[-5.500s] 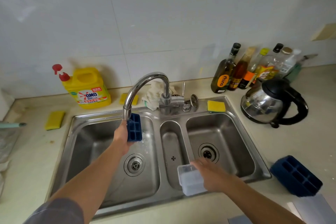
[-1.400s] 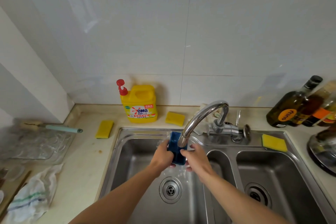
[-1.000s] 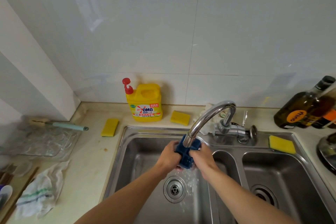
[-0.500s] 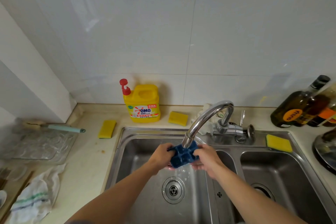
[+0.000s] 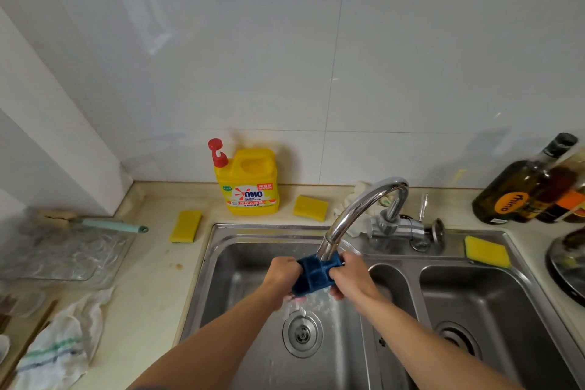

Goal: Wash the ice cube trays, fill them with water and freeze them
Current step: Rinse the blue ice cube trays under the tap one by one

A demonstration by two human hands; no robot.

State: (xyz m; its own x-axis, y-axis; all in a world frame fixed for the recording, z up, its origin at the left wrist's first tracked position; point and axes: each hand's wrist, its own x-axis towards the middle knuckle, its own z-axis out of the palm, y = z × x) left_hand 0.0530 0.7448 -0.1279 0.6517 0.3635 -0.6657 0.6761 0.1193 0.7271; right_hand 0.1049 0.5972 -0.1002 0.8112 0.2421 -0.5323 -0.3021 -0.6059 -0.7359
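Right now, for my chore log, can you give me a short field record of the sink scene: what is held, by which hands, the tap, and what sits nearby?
held item: blue ice cube tray, right under the spout
left hand: grips the tray's left end
right hand: grips its right end
faucet: swung over the left basin; water splashes below the tray
stage: washing; filling not yet done
nearby: yellow detergent jug at the wall; yellow sponge on the counter to its left
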